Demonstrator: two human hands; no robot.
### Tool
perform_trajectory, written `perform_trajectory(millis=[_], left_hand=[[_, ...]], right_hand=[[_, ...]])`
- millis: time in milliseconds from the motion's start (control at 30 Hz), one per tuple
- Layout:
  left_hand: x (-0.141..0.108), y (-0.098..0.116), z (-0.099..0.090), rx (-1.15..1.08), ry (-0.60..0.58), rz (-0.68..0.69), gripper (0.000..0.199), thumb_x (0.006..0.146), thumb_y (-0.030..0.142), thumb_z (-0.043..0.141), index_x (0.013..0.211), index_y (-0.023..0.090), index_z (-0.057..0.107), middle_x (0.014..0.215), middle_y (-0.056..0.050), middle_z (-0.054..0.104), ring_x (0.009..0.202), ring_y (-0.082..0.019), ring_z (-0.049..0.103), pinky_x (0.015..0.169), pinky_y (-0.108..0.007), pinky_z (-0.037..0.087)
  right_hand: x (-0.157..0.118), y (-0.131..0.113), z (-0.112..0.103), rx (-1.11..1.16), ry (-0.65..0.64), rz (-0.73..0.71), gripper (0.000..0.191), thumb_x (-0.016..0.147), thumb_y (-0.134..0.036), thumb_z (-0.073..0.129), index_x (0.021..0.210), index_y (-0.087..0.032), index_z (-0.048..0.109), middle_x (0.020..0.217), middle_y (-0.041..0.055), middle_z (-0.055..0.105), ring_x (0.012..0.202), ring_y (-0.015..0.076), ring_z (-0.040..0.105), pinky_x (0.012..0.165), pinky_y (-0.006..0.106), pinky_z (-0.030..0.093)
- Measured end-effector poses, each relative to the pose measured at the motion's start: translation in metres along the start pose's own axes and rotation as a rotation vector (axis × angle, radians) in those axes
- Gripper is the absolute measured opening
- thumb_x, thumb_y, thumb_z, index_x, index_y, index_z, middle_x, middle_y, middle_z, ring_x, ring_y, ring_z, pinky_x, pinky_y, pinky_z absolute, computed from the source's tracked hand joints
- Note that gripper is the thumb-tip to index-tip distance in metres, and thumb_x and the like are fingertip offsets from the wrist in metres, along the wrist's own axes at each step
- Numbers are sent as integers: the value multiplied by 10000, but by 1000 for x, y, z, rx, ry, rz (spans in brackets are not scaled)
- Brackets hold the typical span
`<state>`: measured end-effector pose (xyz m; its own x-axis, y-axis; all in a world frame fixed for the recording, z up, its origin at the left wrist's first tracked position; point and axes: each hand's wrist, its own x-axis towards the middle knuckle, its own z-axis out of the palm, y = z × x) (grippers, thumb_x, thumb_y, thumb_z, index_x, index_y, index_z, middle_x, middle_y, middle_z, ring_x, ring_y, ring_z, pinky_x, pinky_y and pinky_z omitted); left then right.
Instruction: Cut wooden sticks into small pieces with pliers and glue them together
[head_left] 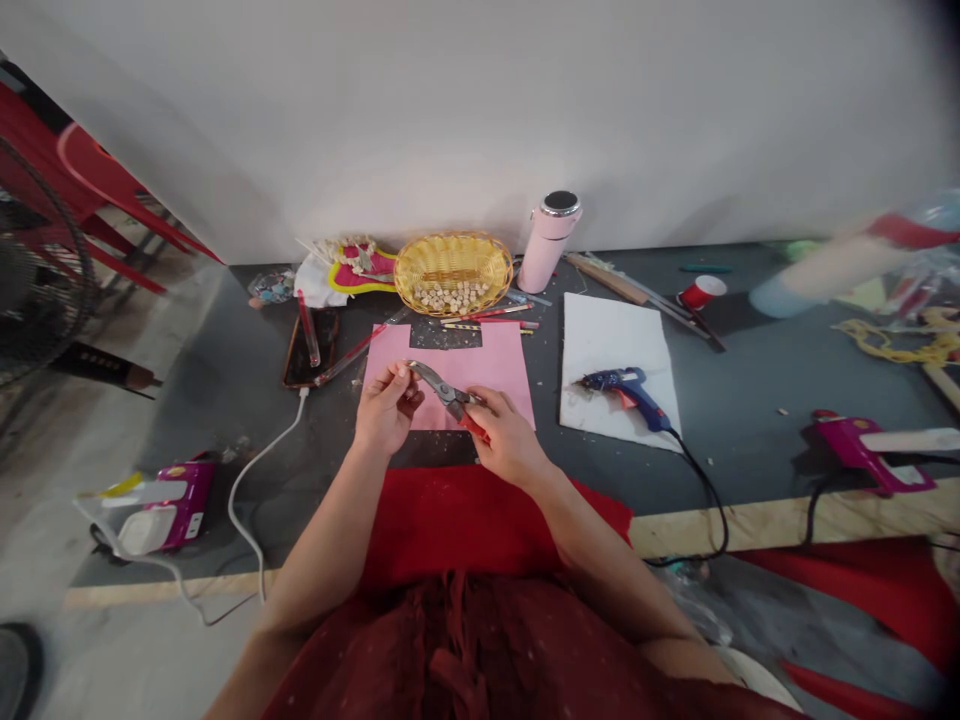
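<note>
My right hand [508, 432] is wrapped round the red handles of a pair of hand shears [442, 390], whose curved grey jaws point left and away from me. At the tip of those jaws, my left hand [386, 405] is closed in a pinch; whatever lies between its fingers is too small to make out. Both hands are above a pink sheet [454, 365] with a notch in its far edge. Small pale crumbs are scattered around the sheet. Just beyond it stands a yellow wicker basket [454, 262] with small pale wooden pieces [450, 298] inside.
Right of the sheet, a blue glue gun [626, 392] rests on a white board [592, 330], its cord running over the table edge. A pink flask [550, 245] stands behind. At left lie a phone [324, 350] with a white cable and a purple device [186, 505]. A fan [34, 265] is far left.
</note>
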<state>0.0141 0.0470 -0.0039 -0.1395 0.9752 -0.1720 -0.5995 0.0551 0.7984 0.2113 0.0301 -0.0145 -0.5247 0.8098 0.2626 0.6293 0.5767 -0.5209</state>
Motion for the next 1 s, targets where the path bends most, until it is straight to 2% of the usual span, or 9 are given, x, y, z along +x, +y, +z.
perform_trajectory(millis=[200,467,1000], left_hand=[[1,-2,0,181,82,185,223,675,271,774,813,158,640,733,8,603,563,-48,497,568,-195,436],[0,-3,4,-60,29,-6,261,648,253,798,677,146,562,632,41,503,526,-38,432,533,-170,429],[1,-6,1,3,22,29,275,641,268,806,685,151,561,663,39,508,549,-40,462,562,-175,448]], right_hand=[[0,-1,-1,13,-3,-8,302,829,-104,494,1108,-193,564,1311,100,479,1181,245,451,993,417,451],[0,1,0,-9,-26,-49,333,825,-122,506,1152,-179,530,1389,121,420,1189,284,442,973,479,457],[0,0,1,55,7,-75,326,837,-120,501,1156,-186,517,1370,128,434,1214,276,433,996,479,444]])
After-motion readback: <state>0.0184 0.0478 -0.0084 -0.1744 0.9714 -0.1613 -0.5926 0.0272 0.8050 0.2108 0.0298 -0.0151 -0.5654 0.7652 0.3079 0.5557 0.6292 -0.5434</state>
